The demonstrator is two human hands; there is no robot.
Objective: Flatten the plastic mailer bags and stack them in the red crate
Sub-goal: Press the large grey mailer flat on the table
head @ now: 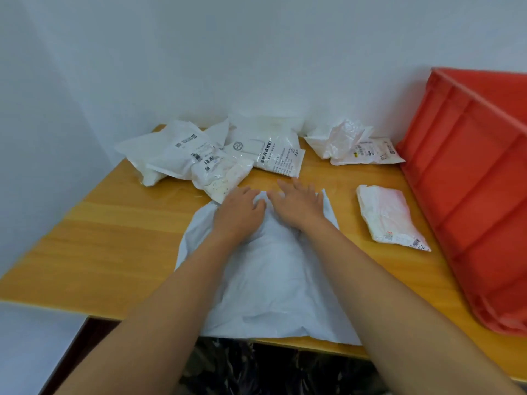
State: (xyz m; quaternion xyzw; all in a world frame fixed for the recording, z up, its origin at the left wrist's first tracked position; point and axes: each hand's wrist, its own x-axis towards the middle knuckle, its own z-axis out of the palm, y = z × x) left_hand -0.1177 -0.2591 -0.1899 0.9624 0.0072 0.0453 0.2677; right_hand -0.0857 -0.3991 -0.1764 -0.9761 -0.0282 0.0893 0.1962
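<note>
Lengthwise toward the wall, mailer bag [271, 280] under both hands.

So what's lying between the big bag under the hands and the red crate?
One small pinkish mailer bag on the wooden table, seen in the head view.

The single head view is looking forward and down, close over the wooden surface [114, 223], facing the white wall [256, 52].
</note>
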